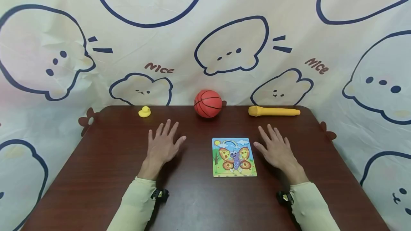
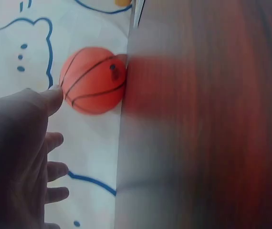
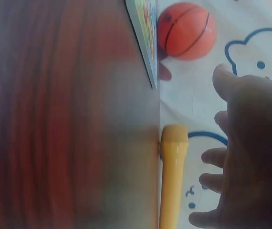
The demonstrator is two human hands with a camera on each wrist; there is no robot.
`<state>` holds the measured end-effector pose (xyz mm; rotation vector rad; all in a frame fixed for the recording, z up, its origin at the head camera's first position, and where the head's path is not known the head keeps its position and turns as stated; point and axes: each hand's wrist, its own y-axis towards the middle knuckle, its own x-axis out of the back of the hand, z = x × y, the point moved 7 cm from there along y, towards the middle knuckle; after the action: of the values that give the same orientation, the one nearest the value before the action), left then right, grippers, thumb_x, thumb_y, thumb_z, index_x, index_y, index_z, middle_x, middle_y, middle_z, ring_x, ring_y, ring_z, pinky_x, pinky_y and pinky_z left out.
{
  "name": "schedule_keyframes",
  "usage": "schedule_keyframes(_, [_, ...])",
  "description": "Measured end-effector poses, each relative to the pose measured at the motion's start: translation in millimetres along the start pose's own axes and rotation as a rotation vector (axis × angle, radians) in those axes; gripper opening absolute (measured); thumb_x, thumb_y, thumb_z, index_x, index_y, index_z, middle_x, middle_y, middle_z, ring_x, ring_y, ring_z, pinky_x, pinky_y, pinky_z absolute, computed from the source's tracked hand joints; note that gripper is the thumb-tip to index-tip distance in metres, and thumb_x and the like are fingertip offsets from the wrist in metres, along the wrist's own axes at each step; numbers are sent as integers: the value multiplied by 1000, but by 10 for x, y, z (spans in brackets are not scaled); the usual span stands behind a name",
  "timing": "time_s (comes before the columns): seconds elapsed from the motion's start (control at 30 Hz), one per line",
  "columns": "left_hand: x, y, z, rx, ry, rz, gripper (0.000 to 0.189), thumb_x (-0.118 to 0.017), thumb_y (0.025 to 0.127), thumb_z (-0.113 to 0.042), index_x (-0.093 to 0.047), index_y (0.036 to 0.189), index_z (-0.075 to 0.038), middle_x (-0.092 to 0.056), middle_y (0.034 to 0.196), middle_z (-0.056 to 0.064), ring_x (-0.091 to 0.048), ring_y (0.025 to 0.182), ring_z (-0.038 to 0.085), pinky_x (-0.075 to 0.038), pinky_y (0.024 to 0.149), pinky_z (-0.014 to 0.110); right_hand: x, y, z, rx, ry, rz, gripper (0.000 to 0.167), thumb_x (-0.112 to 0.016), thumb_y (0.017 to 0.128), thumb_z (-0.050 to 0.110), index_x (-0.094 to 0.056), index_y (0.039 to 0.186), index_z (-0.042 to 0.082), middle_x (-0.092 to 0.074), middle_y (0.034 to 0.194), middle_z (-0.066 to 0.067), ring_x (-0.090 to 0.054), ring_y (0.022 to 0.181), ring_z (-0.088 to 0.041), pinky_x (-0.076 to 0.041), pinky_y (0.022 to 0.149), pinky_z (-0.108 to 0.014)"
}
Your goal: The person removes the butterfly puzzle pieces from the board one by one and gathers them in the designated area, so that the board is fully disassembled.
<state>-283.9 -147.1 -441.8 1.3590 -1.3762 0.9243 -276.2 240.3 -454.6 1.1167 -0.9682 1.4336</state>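
A toy basketball (image 1: 208, 103), red with black seam lines, shows at 11 o'clock from a picture board (image 1: 235, 158) printed with a purple butterfly, its orange wings patched in yellow, under a blue sky, a rainbow and a yellow sun. A yellow duck (image 1: 144, 112) adds colour at 10 o'clock; a toy microphone (image 1: 274, 111), deeper yellow, sits between 1 and 2. Pale green sleeves (image 1: 135, 206) at 8 and 4 o'clock cross a dark reddish-brown, wood-grained table (image 1: 192, 195). At 12, the white backdrop (image 1: 179, 45) carries navy cartoon outlines (and reddish-brown "Nice" lettering).
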Motion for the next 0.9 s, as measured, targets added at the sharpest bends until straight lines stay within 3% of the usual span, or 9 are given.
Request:
schedule_keyframes(0.27, [-139, -3, -251, -32, -42, 32, 72, -39, 94, -63, -27, 153, -24, -19, 162, 9, -22, 146, 39, -10, 114, 66, -117, 17, 221, 58, -1, 36, 72, -37, 97, 60, -11, 156, 29, -10, 163, -15, -12, 148, -42, -16, 108, -71])
schedule_keyframes(0.4, [-228, 9, -390, -47, -44, 66, 71, -41, 94, -63, -28, 153, -26, -21, 162, 8, -23, 146, 37, -12, 114, 65, -143, 11, 317, 90, -6, 39, 72, -39, 97, 59, -13, 156, 28, -11, 163, -14, -13, 148, -41, -18, 108, -71])
schedule_keyframes(0.6, [-353, 12, -633, -78, -119, 138, 69, -47, 93, -60, -31, 152, -26, -26, 160, 7, -26, 145, 36, -15, 114, 63, -170, 0, 464, 140, 18, 48, 70, -41, 97, 57, -17, 156, 28, -15, 162, -13, -16, 148, -41, -21, 109, -69])
schedule_keyframes(0.9, [-479, 19, -939, -156, -104, 201, 64, -49, 94, -56, -35, 150, -27, -33, 157, 5, -31, 142, 32, -22, 113, 60, -266, -43, 661, 225, 66, 140, 67, -43, 98, 55, -21, 155, 27, -18, 162, -13, -18, 148, -40, -20, 111, -66])
